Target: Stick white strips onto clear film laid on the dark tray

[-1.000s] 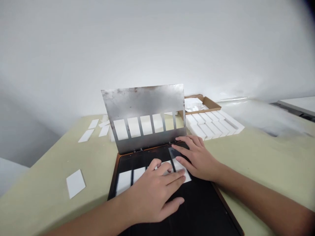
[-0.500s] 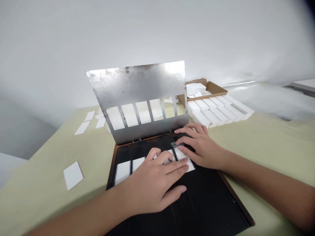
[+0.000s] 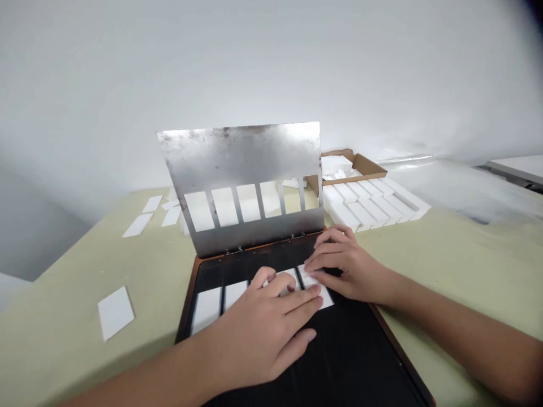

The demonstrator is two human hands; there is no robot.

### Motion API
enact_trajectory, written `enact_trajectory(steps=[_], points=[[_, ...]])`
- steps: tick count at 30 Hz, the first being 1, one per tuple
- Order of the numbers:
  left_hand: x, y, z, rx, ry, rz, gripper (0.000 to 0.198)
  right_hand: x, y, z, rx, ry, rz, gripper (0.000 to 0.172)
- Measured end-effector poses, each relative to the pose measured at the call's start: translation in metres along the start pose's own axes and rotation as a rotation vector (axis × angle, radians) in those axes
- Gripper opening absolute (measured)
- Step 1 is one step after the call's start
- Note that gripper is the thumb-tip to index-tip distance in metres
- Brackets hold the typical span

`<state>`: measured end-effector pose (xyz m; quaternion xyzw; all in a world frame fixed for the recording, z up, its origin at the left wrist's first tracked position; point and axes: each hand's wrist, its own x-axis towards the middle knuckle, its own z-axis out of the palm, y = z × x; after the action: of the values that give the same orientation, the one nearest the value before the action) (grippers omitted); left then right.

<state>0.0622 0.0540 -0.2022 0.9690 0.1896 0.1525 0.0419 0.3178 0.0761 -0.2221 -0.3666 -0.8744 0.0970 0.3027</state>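
A: Counts?
B: White cards [image 3: 207,308] on the black board [image 3: 352,345]: four show, in a row left to right. Metal plate [image 3: 241,155] stands up at the board's far edge, six windows. Loose cards on the table [image 3: 458,254], left: one near [image 3: 116,312], at least four farther back, some overlapping.
A: Hands?
B: My left hand [image 3: 263,330] isn't gripping: thumb apart, two fingertips flat on the rightmost card [image 3: 324,297]. My right hand [image 3: 348,265] is bent over that card's far end; can't tell if thumb and finger are pinching anything.
A: Around you?
B: Far right, white stacks [image 3: 373,206] in two rows, cardboard box [image 3: 369,165] with white pieces just behind. Clear sheet [image 3: 462,181] right of those. My left hand blocks mid-row.
A: Unclear?
B: Third card mostly covered. Left four windows look white, can't tell what's behind. Both forearms cut off by the frame. Sheet's blurred.
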Motion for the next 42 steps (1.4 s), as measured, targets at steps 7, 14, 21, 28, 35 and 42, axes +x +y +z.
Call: enact_trajectory(steps=[7, 14, 21, 28, 35, 42], points=[[0.0, -0.001, 0.001, 0.028, 0.025, 0.012, 0.04, 0.0, -0.003, -0.005, 0.004, -0.047, -0.07, 0.012], [-0.002, -0.003, -0.004, 0.026, 0.008, -0.078, 0.032, 0.0, -0.003, -0.008, 0.042, -0.077, -0.084, 0.016], [-0.001, -0.008, -0.001, -0.035, -0.024, -0.118, 0.032, 0.0, -0.004, -0.009, 0.047, -0.108, -0.088, 0.018], [-0.002, -0.008, -0.005, 0.01, -0.033, -0.129, 0.032, 0.0, -0.004, -0.003, 0.098, -0.039, -0.078, 0.017], [-0.001, -0.011, -0.005, 0.007, -0.08, -0.121, 0.033, 0.0, -0.004, -0.001, 0.108, -0.021, -0.082, 0.016], [0.0, -0.013, -0.003, 0.005, -0.051, -0.102, 0.038, 0.0, -0.006, -0.002, 0.123, -0.014, -0.083, 0.015]])
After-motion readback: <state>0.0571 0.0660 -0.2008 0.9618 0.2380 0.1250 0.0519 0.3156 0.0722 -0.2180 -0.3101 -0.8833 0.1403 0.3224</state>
